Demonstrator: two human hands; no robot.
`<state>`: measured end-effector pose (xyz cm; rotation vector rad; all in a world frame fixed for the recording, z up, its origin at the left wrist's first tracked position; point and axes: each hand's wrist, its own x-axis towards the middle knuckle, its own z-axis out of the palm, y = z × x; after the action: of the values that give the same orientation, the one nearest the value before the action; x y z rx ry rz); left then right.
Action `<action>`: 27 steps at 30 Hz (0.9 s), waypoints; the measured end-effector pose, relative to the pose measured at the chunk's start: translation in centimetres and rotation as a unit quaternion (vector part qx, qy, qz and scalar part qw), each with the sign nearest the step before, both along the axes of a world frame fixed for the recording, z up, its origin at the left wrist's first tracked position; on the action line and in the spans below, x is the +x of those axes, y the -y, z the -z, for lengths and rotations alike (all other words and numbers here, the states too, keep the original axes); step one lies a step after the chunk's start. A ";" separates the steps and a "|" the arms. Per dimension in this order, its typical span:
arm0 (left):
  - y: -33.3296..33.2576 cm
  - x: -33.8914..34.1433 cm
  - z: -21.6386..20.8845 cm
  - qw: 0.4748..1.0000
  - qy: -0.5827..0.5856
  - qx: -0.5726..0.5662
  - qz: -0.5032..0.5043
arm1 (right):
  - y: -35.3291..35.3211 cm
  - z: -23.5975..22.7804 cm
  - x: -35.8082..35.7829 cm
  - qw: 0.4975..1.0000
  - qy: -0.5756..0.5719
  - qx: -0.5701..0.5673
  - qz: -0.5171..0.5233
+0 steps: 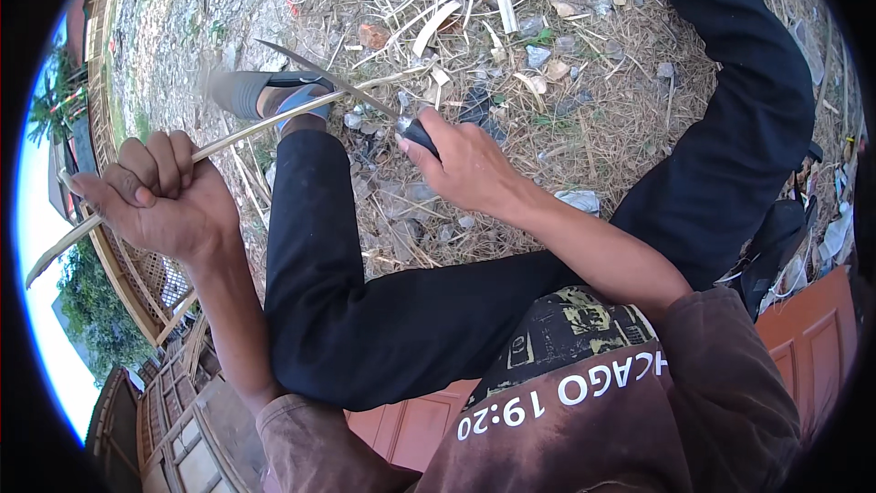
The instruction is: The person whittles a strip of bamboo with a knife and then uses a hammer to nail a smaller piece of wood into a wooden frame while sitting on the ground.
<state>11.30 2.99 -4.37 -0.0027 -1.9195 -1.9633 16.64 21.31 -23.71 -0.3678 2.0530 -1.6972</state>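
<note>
My left hand (173, 194) is closed around a long, thin bamboo strip (260, 128), its fingers curled over it. One end of the strip sticks out past the hand to the lower left. The rest slants up and to the right, over my lower leg and sandalled foot. My right hand (467, 164) grips the black handle of a knife (374, 103), whose narrow blade points to the upper left. Blade and strip cross a little beyond my right hand. Whether the edge bites into the strip cannot be made out.
Dry grass, stones, plastic scraps and pale shavings (436, 27) litter the ground ahead. My dark-trousered legs (315, 219) frame the work at left and right. Beneath me lies a reddish-brown panelled board (808, 333). Wood and bamboo structures (173, 402) stand at the left.
</note>
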 end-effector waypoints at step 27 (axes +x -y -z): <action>0.1 -1.0 -0.3 0.996 -0.012 -0.016 -0.083 | -1.5 8.7 0.8 0.982 0.052 0.183 0.016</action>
<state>10.30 2.87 -4.11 0.1207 -1.8724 -1.8162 17.41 22.79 -32.39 -0.1245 2.2424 -1.2852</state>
